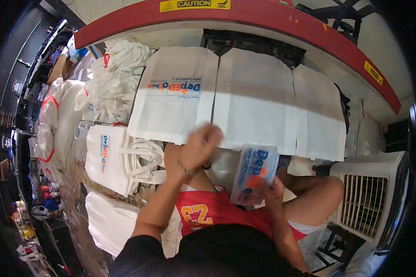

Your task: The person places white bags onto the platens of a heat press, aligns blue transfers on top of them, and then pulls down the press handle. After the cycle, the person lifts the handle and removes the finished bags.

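Note:
My right hand (274,194) grips a small stack of printed transfer films (254,173) above my lap, their blue and orange print facing up. My left hand (201,142), blurred and bent at the wrist, hovers by the near edge of the white fabric bags; whether its fingers pinch anything is unclear. Three bags lie side by side before me. On the left bag (173,117) is a transfer with blue and orange writing. The middle bag (253,104) and the right bag (319,117) show plain white faces.
A red heat press frame (242,17) with caution labels arches over the bags. At left sit printed tote bags (107,162) with handles, bundled white bags (118,76), a white mug (82,131) and more white fabric (111,221). A grilled white appliance (365,197) stands at right.

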The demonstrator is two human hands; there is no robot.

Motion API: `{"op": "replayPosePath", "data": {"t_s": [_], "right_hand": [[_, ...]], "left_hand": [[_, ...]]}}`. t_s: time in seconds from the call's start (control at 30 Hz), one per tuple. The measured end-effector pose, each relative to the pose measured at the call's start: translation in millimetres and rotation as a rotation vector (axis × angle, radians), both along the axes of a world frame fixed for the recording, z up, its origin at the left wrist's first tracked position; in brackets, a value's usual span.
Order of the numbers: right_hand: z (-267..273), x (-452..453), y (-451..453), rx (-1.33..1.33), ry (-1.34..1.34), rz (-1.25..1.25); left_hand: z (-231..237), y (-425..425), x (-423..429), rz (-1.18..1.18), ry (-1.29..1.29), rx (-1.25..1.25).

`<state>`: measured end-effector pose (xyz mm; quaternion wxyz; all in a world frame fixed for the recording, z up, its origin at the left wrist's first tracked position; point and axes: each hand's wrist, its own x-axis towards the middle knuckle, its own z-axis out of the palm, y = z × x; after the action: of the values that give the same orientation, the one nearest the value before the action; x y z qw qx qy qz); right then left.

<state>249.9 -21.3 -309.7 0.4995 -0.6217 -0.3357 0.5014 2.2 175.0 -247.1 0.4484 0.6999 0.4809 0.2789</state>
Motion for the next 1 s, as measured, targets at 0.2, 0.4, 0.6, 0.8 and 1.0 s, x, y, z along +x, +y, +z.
{"op": "replayPosePath", "data": {"t_s": [0.2,0.4,0.6,0.8,1.0], "right_hand": [[11,-2,-4,0.047,0.162,-0.189],[16,4,-10,-0.040,-0.014,-0.184],[28,8,-10,0.154,0.157,-0.279],[40,6,-11,0.180,0.344,-0.335],[34,9,-10,0.110,0.452,-0.268]], "left_hand": [[-24,-111,84,0.026,0.036,-0.404],[-16,-107,101,0.235,-0.398,-0.245],[-8,-78,97,0.040,-0.357,-0.286],[6,2,115,-0.058,-0.140,-0.154],[0,147,177,-0.426,0.244,0.261]]}}
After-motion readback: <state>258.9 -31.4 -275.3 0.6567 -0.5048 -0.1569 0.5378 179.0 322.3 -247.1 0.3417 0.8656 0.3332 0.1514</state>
